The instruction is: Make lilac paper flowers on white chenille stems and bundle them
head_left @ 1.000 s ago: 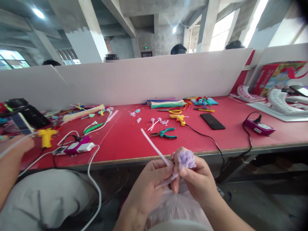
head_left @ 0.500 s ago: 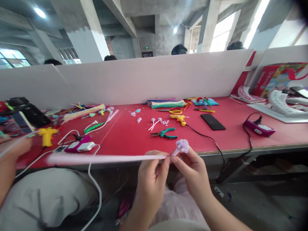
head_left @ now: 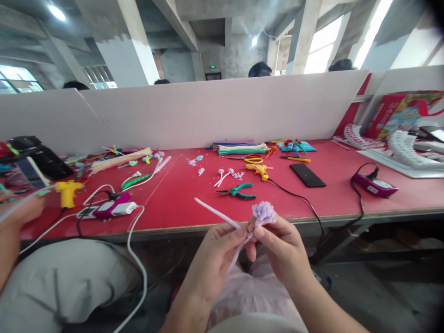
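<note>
Left hand [head_left: 219,247] pinches a slender, fuzzy pale-lilac strip [head_left: 215,211]; right hand [head_left: 283,245] grips the lilac flower [head_left: 263,212] just under its head, on the near side of the pliers [head_left: 238,191]. Flower: domed, densely looped, plush-looking. Beyond the pliers: smooth yellow glue gun [head_left: 257,171], then bundled straight coloured stems [head_left: 243,149].

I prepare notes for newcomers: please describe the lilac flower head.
Find the long red table, then the wearer's right hand at its near edge. That hand's fingers hold the lilac flower head up, whereas smaller-looking lilac pieces lie on the table.
</note>
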The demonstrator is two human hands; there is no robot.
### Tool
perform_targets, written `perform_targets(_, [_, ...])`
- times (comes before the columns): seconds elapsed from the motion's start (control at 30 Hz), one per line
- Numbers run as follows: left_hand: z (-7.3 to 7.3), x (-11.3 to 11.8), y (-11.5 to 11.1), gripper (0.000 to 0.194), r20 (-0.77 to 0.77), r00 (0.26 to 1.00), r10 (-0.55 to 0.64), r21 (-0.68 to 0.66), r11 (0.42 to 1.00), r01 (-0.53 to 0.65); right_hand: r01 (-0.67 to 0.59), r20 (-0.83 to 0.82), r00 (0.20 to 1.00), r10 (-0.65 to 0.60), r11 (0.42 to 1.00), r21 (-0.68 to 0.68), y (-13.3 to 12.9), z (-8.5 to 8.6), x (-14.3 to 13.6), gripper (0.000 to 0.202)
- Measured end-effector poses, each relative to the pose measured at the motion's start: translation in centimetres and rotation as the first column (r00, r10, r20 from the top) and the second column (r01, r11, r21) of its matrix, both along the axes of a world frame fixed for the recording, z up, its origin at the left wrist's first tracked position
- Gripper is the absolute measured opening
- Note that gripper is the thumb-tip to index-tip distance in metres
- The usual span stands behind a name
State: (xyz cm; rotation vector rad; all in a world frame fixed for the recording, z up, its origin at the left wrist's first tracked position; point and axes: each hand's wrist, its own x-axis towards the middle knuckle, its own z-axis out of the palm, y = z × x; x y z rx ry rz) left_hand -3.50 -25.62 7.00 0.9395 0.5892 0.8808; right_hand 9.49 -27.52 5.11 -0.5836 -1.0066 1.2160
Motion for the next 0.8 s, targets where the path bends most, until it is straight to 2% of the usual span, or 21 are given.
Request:
perform_targets(0.07, [0.03, -0.03, 0.08, 0.025, 0.12, 0.987, -0.111, -0.094, 0.988, 0.122, -0.09, -0.049, 0.995, 0.09, 0.996, -0.001, -0.23, -0.02, 0.04, 0.008])
perform_targets(0.13, [0.01, 0.03, 0.06, 0.023, 0.176, 0.97, -0.169, -0.138, 0.971, 0.195, -0.157, -0.063, 0.986, 0.155, 0.987, -0.022, -0.37, -0.26, 0.15, 0.01])
perform_targets(0.23, [0.0, 0.23, -0.09, 0.025, 0.156, 0.972, -0.178, -0.137, 0.97, 0.2, -0.166, -0.02, 0.986, 0.165, 0.985, -0.046, -0.39, -0.77, 0.29, 0.012])
perform_targets(0.3, [-0.02, 0.35, -0.15, 0.025, 0.086, 0.991, -0.099, -0.105, 0.989, 0.108, -0.077, 0.017, 0.997, 0.078, 0.996, -0.041, -0.25, -0.96, 0.2, 0.01])
perform_targets(0.37, [-0.08, 0.4, -0.15, 0.022, -0.021, 0.996, 0.081, -0.014, 0.997, -0.081, 0.087, 0.077, 0.993, -0.085, 0.996, -0.031, -0.05, -0.92, -0.03, 0.008])
perform_targets(0.43, [-0.13, 0.34, -0.16, 0.018, -0.144, 0.947, 0.286, 0.163, 0.951, -0.262, 0.232, 0.168, 0.96, -0.226, 0.972, -0.022, 0.14, -0.74, -0.29, 0.009])
perform_targets(0.47, [-0.11, 0.29, -0.18, 0.017, -0.197, 0.909, 0.368, 0.274, 0.911, -0.31, 0.277, 0.209, 0.941, -0.268, 0.961, -0.017, 0.2, -0.65, -0.39, 0.01])
perform_targets(0.57, [0.18, 0.14, -0.38, 0.013, -0.292, 0.812, 0.506, 0.562, 0.778, -0.283, 0.336, 0.266, 0.909, -0.322, 0.942, -0.009, 0.22, -0.52, -0.51, 0.011])
perform_targets(0.67, [0.53, 0.09, -0.66, 0.01, -0.316, 0.775, 0.547, 0.683, 0.698, -0.215, 0.349, 0.225, 0.914, -0.337, 0.937, -0.017, 0.1, -0.59, -0.44, 0.009])
perform_targets(0.73, [0.54, 0.09, -0.77, 0.008, -0.314, 0.778, 0.544, 0.671, 0.707, -0.223, 0.325, 0.172, 0.933, -0.317, 0.945, -0.023, 0.02, -0.67, -0.36, 0.007])
perform_targets(0.8, [0.39, 0.1, -0.75, 0.008, -0.301, 0.818, 0.49, 0.573, 0.779, -0.255, 0.288, 0.137, 0.949, -0.284, 0.957, -0.016, -0.07, -0.69, -0.27, 0.005])
